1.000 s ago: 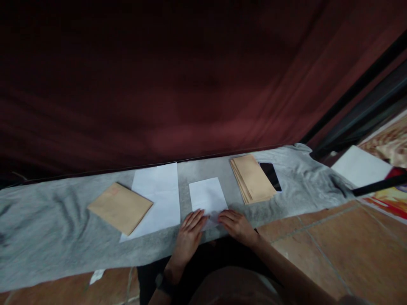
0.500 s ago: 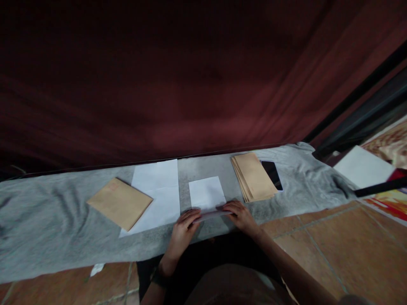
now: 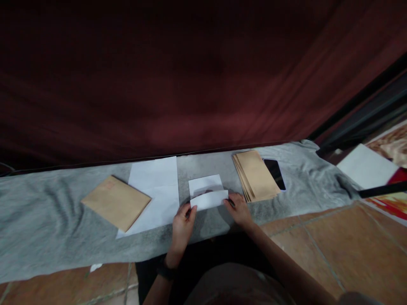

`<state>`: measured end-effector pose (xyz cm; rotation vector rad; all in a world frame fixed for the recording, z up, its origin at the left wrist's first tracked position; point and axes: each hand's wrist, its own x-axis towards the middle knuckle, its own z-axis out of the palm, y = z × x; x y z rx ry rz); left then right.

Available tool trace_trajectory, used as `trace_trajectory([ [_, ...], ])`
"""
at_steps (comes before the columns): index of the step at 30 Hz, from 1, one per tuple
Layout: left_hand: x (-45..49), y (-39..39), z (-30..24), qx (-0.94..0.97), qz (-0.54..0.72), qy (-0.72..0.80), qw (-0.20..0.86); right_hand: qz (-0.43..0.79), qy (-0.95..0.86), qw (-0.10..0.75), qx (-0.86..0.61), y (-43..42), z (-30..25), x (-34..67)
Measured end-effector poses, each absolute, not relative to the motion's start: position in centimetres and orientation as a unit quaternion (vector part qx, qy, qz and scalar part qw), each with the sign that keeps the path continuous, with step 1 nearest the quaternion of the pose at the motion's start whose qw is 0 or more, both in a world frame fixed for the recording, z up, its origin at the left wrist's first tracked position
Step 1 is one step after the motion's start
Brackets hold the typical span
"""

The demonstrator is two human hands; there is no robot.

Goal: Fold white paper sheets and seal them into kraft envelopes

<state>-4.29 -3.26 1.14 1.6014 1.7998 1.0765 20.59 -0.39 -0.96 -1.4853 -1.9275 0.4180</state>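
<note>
A white sheet of paper [image 3: 210,200] is held at both ends, its near part folded up over the part lying on the cloth. My left hand [image 3: 183,222] pinches its left end between thumb and fingers. At the right end, my right hand [image 3: 238,209] grips the same sheet. Just right of my right hand lies a fanned stack of brown envelopes [image 3: 258,176]. Left of my left hand, large white paper sheets [image 3: 162,186] lie flat, partly under another brown envelope pile [image 3: 117,202].
A grey cloth [image 3: 57,224] covers the long narrow table. A dark phone [image 3: 274,173] lies beside the right envelopes, partly covered by them. Behind the table hangs a dark red curtain [image 3: 197,84]. Tiled floor [image 3: 359,241] shows in front and to the right.
The sheet's near edge has been lifted, so a broad white flap now faces me. Both hands have turned with it, thumbs now showing on the near side.
</note>
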Motion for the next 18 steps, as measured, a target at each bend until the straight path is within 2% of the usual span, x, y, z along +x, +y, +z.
trace_trajectory([
  [9, -3.4, -1.9, 1.9, 0.548, 0.366, 0.712, 0.242, 0.167, -0.689, 0.339, -0.619, 0.2, -0.1, 18.8],
  [18, -2.5, -1.3, 2.0, 0.59, 0.252, 0.752, 0.149, 0.138, -0.684, 0.299, -0.651, 0.6, 0.2, 18.1],
])
